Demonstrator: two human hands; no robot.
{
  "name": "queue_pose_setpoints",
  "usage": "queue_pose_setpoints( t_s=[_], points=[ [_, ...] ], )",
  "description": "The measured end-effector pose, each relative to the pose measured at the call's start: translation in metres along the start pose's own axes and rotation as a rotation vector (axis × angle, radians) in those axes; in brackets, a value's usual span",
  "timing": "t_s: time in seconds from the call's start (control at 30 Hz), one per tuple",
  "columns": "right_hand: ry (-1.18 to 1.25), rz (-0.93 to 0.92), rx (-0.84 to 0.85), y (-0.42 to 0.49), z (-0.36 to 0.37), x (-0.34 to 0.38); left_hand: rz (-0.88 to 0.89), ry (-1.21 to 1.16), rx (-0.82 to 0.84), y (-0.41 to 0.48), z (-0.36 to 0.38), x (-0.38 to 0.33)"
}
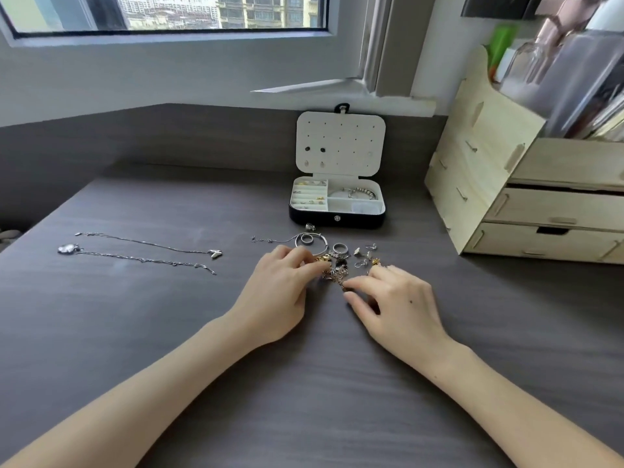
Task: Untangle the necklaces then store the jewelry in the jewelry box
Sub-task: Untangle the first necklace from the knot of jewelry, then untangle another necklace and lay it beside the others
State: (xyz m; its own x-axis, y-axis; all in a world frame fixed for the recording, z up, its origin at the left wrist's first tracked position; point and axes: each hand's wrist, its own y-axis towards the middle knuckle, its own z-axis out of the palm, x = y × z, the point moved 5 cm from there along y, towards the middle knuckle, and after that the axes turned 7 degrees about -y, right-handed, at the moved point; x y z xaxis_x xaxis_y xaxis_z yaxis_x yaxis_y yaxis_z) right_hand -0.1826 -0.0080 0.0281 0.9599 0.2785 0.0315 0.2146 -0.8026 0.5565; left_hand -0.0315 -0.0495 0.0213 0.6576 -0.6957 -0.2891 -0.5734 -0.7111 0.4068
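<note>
A tangled clump of gold and dark jewelry point(336, 273) lies on the dark desk between my hands. My left hand point(280, 292) pinches its left side with curled fingertips. My right hand point(395, 298) pinches its right side. Loose rings and earrings point(354, 253) lie just behind the clump, with a silver hoop and chain point(309, 239) to their left. Two silver necklaces point(145, 251) lie stretched out, apart from each other, at the left. The jewelry box point(337, 214) stands open behind the pile, its lid upright and small pieces in its compartments.
A pale wooden drawer organizer point(526, 204) stands at the right, close to the box, with bottles and books on top. A grey wall panel point(135, 140) and a window ledge run along the back of the desk.
</note>
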Motion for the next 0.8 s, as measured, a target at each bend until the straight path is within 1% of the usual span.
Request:
queue_pose_setpoints(
  t_s=[0.1, 0.27, 0.37, 0.43, 0.5, 0.57, 0.67, 0.8],
  points=[
    [0.076, -0.022, 0.024, -0.005, -0.002, 0.003, -0.031, 0.023, -0.01, -0.003, -0.004, 0.008],
    [0.268, -0.147, 0.114, -0.01, -0.008, 0.013, -0.083, 0.094, -0.03, -0.006, -0.01, 0.02],
    [0.312, -0.092, 0.081, -0.005, -0.01, 0.01, -0.095, 0.1, -0.063, -0.006, -0.013, 0.017],
    [0.216, -0.033, 0.048, 0.002, -0.006, 0.004, -0.061, 0.101, -0.071, -0.005, -0.012, 0.009],
    [0.047, -0.021, 0.075, 0.008, 0.001, 0.0, -0.028, 0.103, -0.065, -0.002, -0.008, 0.002],
    [-0.043, -0.032, 0.11, 0.009, 0.008, -0.003, -0.017, 0.109, -0.054, 0.002, -0.003, 0.001],
    [-0.061, -0.038, 0.109, 0.007, 0.007, -0.005, -0.035, 0.118, -0.046, 0.002, -0.001, 0.005],
    [-0.021, -0.043, 0.109, 0.002, -0.002, -0.002, -0.115, 0.114, -0.035, 0.001, -0.005, 0.014]
  ],
)
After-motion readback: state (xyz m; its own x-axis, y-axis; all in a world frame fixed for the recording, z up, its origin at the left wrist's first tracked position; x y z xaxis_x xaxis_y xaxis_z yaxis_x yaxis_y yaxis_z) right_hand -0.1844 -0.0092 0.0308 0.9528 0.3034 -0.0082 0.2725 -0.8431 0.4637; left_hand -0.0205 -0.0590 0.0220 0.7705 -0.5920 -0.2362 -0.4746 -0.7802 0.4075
